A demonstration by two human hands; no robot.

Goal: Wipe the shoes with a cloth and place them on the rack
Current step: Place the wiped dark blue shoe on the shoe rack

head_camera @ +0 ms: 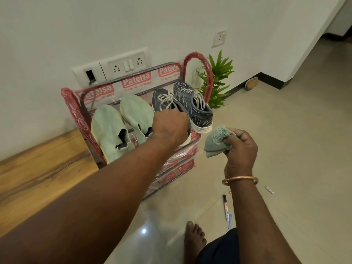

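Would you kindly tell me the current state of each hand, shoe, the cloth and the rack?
left hand: grips the plain navy sneaker.
right hand: holds the cloth, away from the shoes.
plain navy sneaker: gripped, over the rack's top shelf.
patterned navy sneaker: on top shelf, no hand on it.
green slip-ons: side by side on top shelf.
cloth: bunched.
rack: upright, plastic-wrapped.

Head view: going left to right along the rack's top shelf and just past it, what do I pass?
First green slip-on → second green slip-on → plain navy sneaker → patterned navy sneaker → cloth.
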